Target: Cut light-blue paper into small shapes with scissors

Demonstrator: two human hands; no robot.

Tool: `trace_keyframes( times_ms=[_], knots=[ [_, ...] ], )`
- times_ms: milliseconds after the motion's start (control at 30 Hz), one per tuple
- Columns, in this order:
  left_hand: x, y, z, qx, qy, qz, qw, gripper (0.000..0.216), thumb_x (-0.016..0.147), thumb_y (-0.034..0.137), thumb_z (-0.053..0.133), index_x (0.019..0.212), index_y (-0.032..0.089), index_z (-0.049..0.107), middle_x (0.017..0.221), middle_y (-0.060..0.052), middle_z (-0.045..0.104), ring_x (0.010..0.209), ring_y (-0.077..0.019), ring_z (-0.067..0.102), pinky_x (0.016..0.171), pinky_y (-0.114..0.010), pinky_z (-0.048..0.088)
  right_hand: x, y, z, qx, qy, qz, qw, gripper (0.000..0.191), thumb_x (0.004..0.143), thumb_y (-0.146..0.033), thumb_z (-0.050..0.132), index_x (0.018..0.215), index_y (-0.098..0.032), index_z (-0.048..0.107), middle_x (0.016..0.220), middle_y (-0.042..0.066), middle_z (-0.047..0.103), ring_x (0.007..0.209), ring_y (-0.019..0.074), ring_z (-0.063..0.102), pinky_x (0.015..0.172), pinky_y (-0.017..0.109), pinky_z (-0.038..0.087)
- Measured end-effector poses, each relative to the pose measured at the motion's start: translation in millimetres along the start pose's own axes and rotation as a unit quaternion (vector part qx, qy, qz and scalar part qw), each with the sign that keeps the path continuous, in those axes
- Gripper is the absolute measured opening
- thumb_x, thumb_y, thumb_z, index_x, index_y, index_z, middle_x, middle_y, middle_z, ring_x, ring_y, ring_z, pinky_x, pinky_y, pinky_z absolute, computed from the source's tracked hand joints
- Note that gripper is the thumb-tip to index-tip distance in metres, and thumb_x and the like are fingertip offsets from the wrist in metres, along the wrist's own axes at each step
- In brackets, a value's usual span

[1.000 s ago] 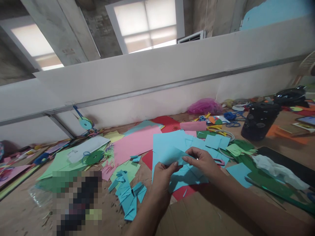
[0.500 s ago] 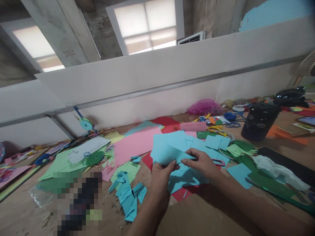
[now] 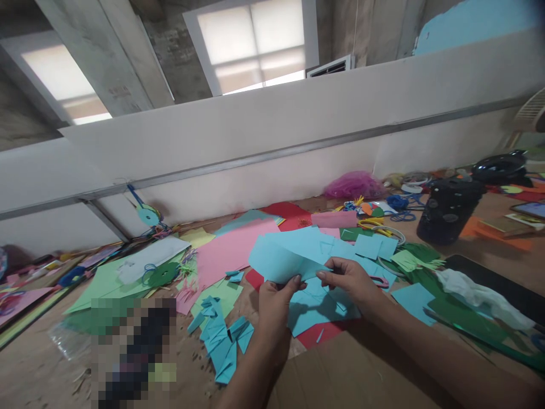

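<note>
bridging left hand [image 3: 275, 302] and right hand [image 3: 352, 282], smooth blue paper [image 3: 276, 262] curves.

Left hand [image 3: 276, 298] and right hand [image 3: 352, 281] pinch, fingers [image 3: 341, 263] bent.

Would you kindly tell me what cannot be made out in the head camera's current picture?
In the head view:
How the left hand grips underneath: hidden by the held blue sheet.
What the dark item at lower left is: blurred by pixelation.
The rest of the fan: cut off by the right edge.
</note>
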State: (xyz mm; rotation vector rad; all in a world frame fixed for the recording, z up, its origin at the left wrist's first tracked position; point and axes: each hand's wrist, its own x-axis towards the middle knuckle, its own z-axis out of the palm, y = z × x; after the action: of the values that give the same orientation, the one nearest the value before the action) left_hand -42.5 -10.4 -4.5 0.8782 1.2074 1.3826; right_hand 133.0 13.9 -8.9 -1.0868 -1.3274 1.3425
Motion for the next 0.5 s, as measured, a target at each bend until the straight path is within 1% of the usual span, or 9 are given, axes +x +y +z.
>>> trace_keyframes(
  times_ms=[133,267,400,500],
  knots=[
    [2,5,-1,-0.016,0.007,0.006,1.000,0.037,0.050,0.029,0.086,0.081,0.011,0.075,0.075,-0.011,0.076,0.067,-0.0242,0.070,0.068,-0.033,0.053,1,-1,-2,0.019,0.007,-0.008,1.000,0.031,0.064,-0.045,0.078,0.065,-0.019,0.060,0.057,-0.001,0.063,0.055,0.0132,0.052,0.058,0.027,0.039],
    [0,9,0,-0.008,0.019,0.014,1.000,0.041,0.049,0.032,0.087,0.082,0.011,0.075,0.079,-0.013,0.076,0.070,-0.0262,0.071,0.068,-0.034,0.054,0,-2,-2,0.026,0.002,-0.022,0.999,0.028,0.067,-0.043,0.076,0.066,-0.018,0.062,0.059,0.000,0.064,0.057,0.0132,0.053,0.059,0.027,0.040],
    [-1,11,1,0.011,0.024,0.003,1.000,0.041,0.049,0.034,0.087,0.081,0.011,0.075,0.074,-0.013,0.075,0.071,-0.0274,0.071,0.070,-0.034,0.054,-1,-5,-2,0.029,-0.002,-0.021,0.999,0.027,0.070,-0.042,0.074,0.066,-0.018,0.063,0.061,0.001,0.065,0.061,0.0139,0.054,0.061,0.027,0.041],
    [-1,12,0,0.009,0.020,0.007,1.000,0.040,0.049,0.035,0.086,0.080,0.011,0.075,0.073,-0.013,0.075,0.069,-0.0268,0.071,0.069,-0.034,0.053,1,-7,-5,0.023,0.006,-0.028,0.999,0.027,0.071,-0.042,0.072,0.066,-0.018,0.062,0.062,0.001,0.064,0.061,0.0143,0.053,0.062,0.028,0.041]
  ],
)
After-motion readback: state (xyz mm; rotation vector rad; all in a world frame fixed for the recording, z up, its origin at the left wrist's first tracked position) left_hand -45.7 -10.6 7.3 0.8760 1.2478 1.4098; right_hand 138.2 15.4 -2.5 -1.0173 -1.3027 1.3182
